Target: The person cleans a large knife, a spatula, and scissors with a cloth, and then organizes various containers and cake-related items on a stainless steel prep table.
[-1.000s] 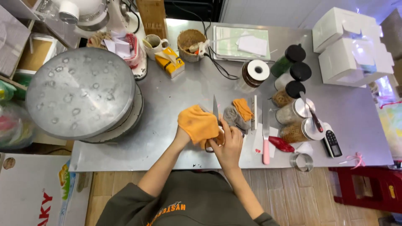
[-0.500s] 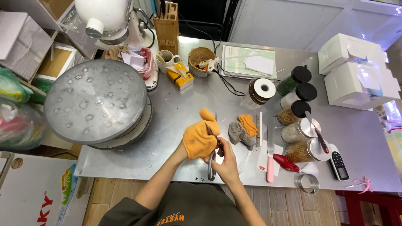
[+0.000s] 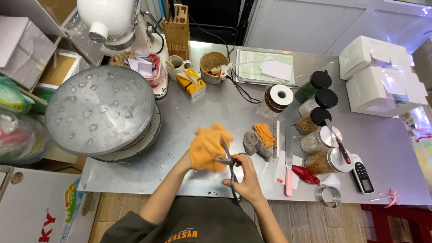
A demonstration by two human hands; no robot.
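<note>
Right hand (image 3: 245,182) grips the scissors (image 3: 228,165), blades parted against the orange cloth (image 3: 208,147).
Left hand (image 3: 194,155), hidden under the cloth, bunches it just above the steel surface (image 3: 216,105); with those fingers unseen near the blades, a nick seems possible.
</note>
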